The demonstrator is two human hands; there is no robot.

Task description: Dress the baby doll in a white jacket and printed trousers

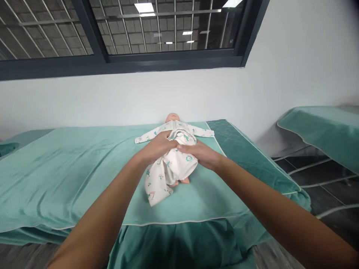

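A baby doll [172, 117] lies on its back on the bed, its head toward the wall and its feet [184, 181] toward me. White printed baby clothes [182, 162] cover its body, with both sleeves spread out sideways. My left hand [162, 144] is closed on the bunched fabric over the doll's middle, from the left side. From the right, my right hand [198, 151] grips the same cloth, its thumb close to my left thumb. A loose flap of the garment hangs to the lower left. Most fingers of both hands are hidden behind the cloth.
Light green bedding [84, 168] covers the bed, with a darker green strip [244, 149] on its right side. The white wall [112, 99] and a barred window [168, 30] stand behind. At right are another green-covered bed [325, 127] and metal bars [311, 164] above a dark floor.
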